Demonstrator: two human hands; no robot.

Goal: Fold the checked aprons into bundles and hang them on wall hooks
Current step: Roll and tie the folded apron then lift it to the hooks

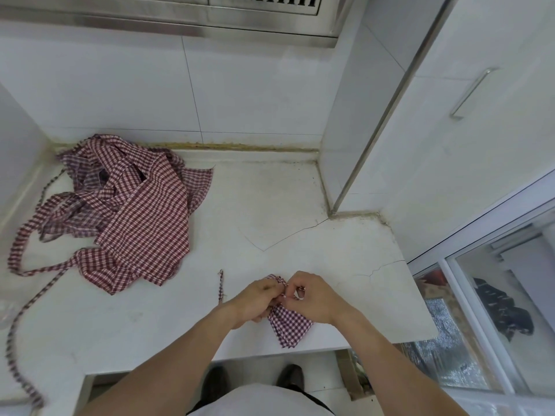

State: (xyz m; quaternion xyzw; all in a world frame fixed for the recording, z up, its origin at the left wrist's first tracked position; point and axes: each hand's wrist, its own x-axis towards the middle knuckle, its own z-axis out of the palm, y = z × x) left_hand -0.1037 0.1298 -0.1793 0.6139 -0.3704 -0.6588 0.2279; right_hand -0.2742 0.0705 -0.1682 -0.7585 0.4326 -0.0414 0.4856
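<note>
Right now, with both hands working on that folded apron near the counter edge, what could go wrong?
1. The folded apron lies near the front edge of the counter; if the left hand or right hand lets go, it may slip off or unfold.
2. Its loose strap trails free and could snag.
3. The apron pile has long ties running toward the counter's front edge; catching one might drag the pile.

Both arms extended forward, left hand (255, 301) and right hand (309, 297) together, fingers curled
</note>
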